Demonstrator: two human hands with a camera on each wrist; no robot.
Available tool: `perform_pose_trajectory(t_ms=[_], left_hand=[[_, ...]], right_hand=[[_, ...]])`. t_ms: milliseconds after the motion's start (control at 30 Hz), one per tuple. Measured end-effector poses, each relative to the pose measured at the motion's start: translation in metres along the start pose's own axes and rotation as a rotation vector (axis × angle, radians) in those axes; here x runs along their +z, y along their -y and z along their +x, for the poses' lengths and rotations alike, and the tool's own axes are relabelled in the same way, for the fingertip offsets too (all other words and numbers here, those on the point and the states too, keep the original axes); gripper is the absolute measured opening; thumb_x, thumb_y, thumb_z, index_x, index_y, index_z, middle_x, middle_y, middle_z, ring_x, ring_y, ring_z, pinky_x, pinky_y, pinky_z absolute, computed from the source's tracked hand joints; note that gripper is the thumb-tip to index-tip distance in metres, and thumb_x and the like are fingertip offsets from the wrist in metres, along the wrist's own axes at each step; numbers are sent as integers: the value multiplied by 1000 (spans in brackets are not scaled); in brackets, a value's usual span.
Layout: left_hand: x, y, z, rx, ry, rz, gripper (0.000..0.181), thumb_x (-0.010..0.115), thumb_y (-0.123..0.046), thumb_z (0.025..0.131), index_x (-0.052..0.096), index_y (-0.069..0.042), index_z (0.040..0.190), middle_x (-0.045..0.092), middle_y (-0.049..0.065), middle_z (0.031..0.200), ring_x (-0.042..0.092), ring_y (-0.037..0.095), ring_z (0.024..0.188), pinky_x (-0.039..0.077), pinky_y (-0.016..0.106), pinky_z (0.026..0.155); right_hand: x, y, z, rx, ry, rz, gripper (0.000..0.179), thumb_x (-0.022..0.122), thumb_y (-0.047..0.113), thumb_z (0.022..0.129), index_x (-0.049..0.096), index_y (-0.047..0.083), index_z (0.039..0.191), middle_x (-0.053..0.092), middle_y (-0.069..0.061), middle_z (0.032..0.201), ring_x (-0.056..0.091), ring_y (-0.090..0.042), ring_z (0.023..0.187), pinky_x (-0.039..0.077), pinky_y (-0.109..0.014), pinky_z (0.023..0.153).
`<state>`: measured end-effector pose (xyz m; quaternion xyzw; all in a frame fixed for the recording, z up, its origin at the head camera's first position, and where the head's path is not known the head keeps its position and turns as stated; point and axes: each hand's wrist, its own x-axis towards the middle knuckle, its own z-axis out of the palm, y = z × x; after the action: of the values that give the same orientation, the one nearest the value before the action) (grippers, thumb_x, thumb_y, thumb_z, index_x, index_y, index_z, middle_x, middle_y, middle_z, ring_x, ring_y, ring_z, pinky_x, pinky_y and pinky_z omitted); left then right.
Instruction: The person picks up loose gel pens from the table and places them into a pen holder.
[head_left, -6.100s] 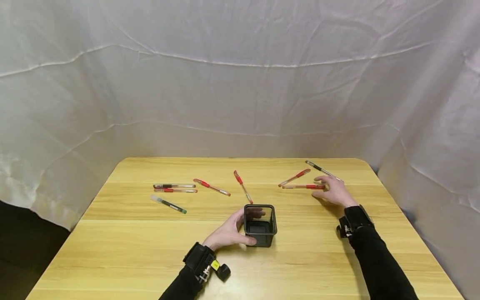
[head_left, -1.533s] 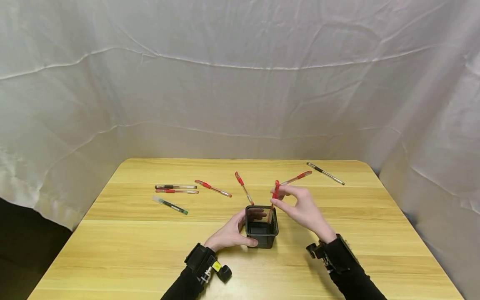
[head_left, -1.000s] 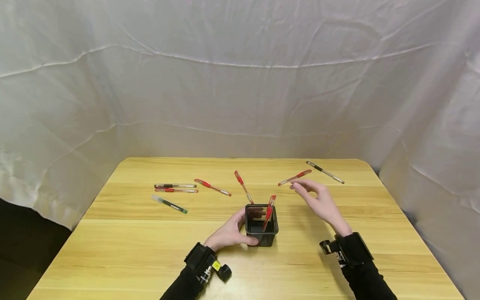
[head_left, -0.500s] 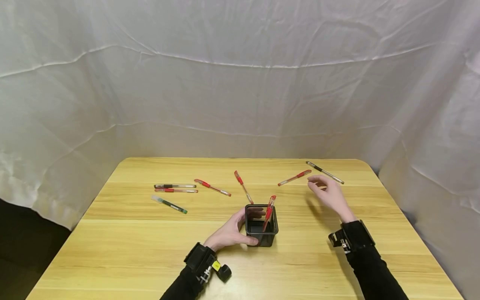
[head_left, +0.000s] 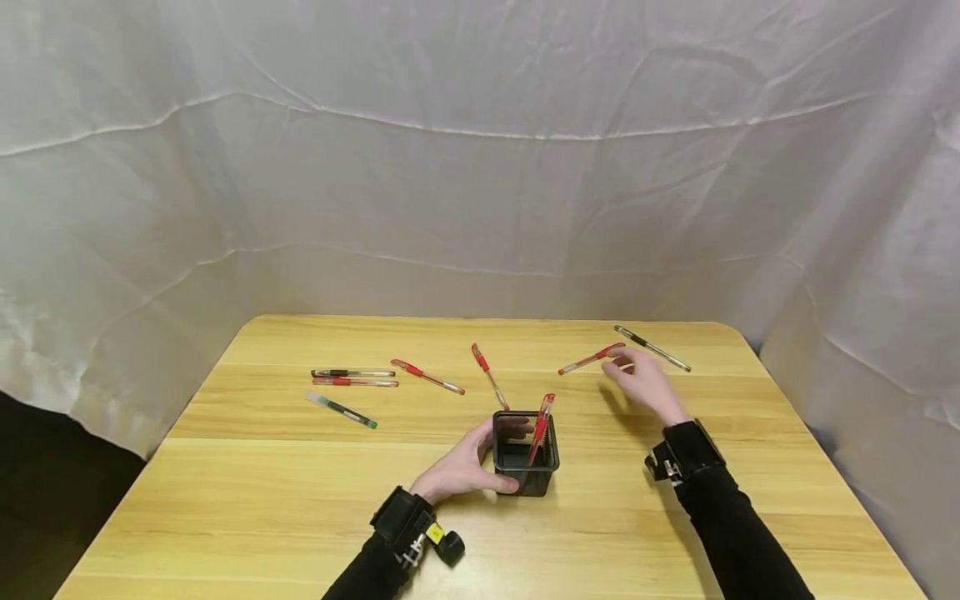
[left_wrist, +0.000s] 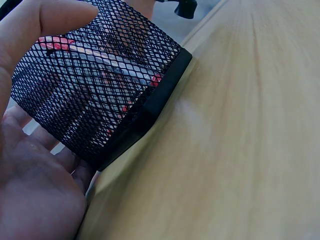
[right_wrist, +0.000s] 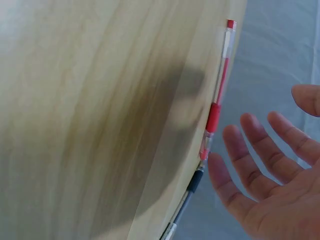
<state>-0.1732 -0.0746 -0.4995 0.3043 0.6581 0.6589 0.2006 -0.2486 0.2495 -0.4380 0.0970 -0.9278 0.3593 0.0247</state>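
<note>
Shifted leftward in frame, my right hand [head_left: 643, 385] hangs beside a red pen [head_left: 588, 361] at upper right, fingers [right_wrist: 255, 131] loose, empty; my left hand [head_left: 459, 467] grips the mesh holder [head_left: 535, 482], lower centre. Another red pen [head_left: 540, 427] leans inside; seven pens [head_left: 342, 411] remain on the counter [head_left: 262, 500].

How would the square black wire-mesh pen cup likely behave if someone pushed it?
The cup is probably light for its size, given its open mesh walls. It would likely slide rather than roll, having flat sides, and the left hand around it should help prevent tipping.
</note>
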Motion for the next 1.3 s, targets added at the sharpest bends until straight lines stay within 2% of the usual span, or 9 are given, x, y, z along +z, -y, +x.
perform_pose_trajectory(t_ms=[233, 367, 467, 600, 767, 933, 1100, 1167, 1300], left_hand=[[1, -1, 0, 0, -1, -8, 82, 82, -2, 77, 44, -13, 149, 52, 11, 151, 43, 34, 143, 29, 25, 120], [1, -1, 0, 1, -1, -3, 82, 82, -2, 77, 44, -12, 149, 52, 12, 151, 43, 34, 143, 29, 26, 121], [0, -1, 0, 0, -3, 7, 82, 82, -2, 77, 44, -11, 149, 51, 14, 151, 43, 34, 143, 29, 30, 122], [0, -1, 0, -3, -7, 6, 82, 82, -1, 77, 44, -11, 149, 51, 15, 151, 43, 34, 143, 29, 35, 123], [-1, -1, -1, -7, -13, 15, 82, 82, -2, 77, 44, -14, 149, 52, 13, 151, 44, 33, 142, 29, 31, 122], [-3, 0, -2, -3, -18, 50, 83, 83, -4, 76, 45, -16, 149, 51, 10, 151, 46, 28, 141, 30, 32, 121], [-2, 1, -2, -6, -17, 59, 83, 83, -6, 75, 47, -19, 149, 52, 7, 151, 47, 24, 140, 31, 33, 121], [-2, 1, -1, -5, -15, 49, 83, 83, -6, 75, 47, -20, 148, 52, 7, 151, 47, 24, 141, 30, 35, 122], [-1, 1, 0, 5, -11, 40, 82, 83, -6, 75, 48, -18, 148, 52, 8, 151, 45, 26, 143, 27, 38, 123]], right_hand=[[8, -4, 17, 48, 81, -81, 44, 52, 25, 105, 54, -6, 135, 62, -33, 121, 60, -46, 111, 51, -53, 92], [11, -6, 26, 121, 87, -54, 45, 49, 26, 105, 54, -6, 135, 61, -33, 122, 59, -44, 109, 49, -50, 90], [13, -7, 33, 140, 82, -50, 48, 48, 25, 104, 50, -8, 139, 60, -34, 125, 59, -45, 111, 48, -52, 91], [16, -7, 41, 113, 148, -88, 57, 47, 24, 104, 37, -11, 148, 55, -38, 133, 55, -50, 121, 45, -57, 102], [17, -5, 47, 107, 260, -130, 60, 42, 28, 107, 30, -12, 151, 45, -40, 143, 42, -55, 135, 35, -62, 114], [16, -6, 52, 109, 313, -138, 62, 36, 32, 110, 25, -11, 154, 40, -41, 147, 36, -57, 139, 30, -64, 117], [17, -3, 48, 53, 300, -190, 50, 40, 28, 109, 44, -10, 141, 51, -40, 135, 49, -56, 126, 40, -62, 108], [20, -10, 51, 43, 291, -205, 50, 43, 31, 108, 49, -9, 137, 54, -38, 132, 51, -55, 123, 41, -61, 106], [32, -52, 69, 41, 272, -194, 64, 45, 51, 104, 53, -2, 139, 58, -30, 133, 54, -48, 121, 44, -56, 105]])
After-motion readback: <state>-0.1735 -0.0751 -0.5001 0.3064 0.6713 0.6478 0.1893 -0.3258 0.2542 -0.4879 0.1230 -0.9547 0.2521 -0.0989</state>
